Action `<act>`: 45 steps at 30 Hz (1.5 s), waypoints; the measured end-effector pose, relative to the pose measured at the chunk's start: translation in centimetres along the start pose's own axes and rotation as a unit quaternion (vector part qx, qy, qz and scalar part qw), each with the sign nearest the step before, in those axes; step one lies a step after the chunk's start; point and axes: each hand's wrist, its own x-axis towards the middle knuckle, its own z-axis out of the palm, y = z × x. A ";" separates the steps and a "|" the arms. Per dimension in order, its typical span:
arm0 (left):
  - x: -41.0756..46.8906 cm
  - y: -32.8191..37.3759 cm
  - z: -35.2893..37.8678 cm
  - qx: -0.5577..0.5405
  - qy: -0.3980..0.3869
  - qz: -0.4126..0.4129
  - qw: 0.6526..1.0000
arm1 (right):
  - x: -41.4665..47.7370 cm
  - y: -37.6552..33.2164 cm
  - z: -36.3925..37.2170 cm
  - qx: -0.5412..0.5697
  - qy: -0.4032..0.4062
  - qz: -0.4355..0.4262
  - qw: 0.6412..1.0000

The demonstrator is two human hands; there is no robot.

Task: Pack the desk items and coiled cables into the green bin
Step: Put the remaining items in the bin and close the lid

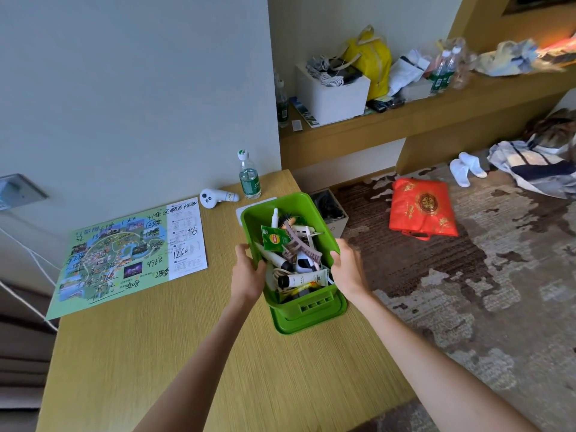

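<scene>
Both hands grip the rigid green plastic bin (290, 210): my left hand (247, 274) clasps its left rim, my right hand (347, 269) its right. Tilted over the wooden worktop (187, 353), it's crammed with tubes and clips; probably light, the loose load could shift.

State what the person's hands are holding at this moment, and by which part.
Both hands hold the green bin: the left hand grips its left rim, the right hand its right rim.
</scene>
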 end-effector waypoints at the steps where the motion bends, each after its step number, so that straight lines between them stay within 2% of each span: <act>1: 0.0 0.0 -0.2 -0.006 0.001 0.004 1.000 | 0.0 0.0 0.1 0.004 0.005 0.001 1.000; 7: 0.7 0.4 -3.3 -0.064 0.018 0.027 0.997 | -1.2 -1.3 1.3 0.038 0.043 0.008 0.998; 11: 0.7 -0.7 -6.8 -0.105 0.041 0.021 0.993 | -1.9 -4.2 2.9 0.053 0.033 -0.035 0.997; 19: -1.7 -5.6 -13.5 -0.118 0.107 -0.016 0.987 | -4.6 -8.0 9.1 0.108 -0.067 -0.047 0.991; 28: -5.3 -11.9 -15.5 -0.093 0.154 -0.073 0.981 | -8.8 -8.4 14.2 0.079 -0.145 -0.068 0.984; 31: -6.0 -12.8 -15.1 -0.102 0.161 -0.082 0.978 | -8.8 -8.2 14.1 0.058 -0.137 -0.106 0.983; 35: -6.2 -12.9 -14.4 -0.116 0.174 -0.095 0.973 | -7.1 -7.0 13.0 0.085 -0.093 -0.160 0.979; 37: -6.4 -12.9 -14.4 -0.112 0.175 -0.095 0.974 | -6.2 -5.5 12.9 0.016 -0.071 -0.145 0.987; 39: -6.5 -12.9 -14.4 -0.106 0.179 -0.095 0.974 | -5.7 -3.7 12.9 -0.105 -0.100 -0.126 0.981; 41: -6.5 -13.0 -14.4 -0.098 0.182 -0.094 0.974 | -5.7 -2.1 13.1 -0.210 -0.151 -0.092 0.962; 45: -6.5 -12.9 -14.5 -0.076 0.183 -0.099 0.975 | -6.2 -1.1 13.5 -0.318 -0.198 -0.082 0.924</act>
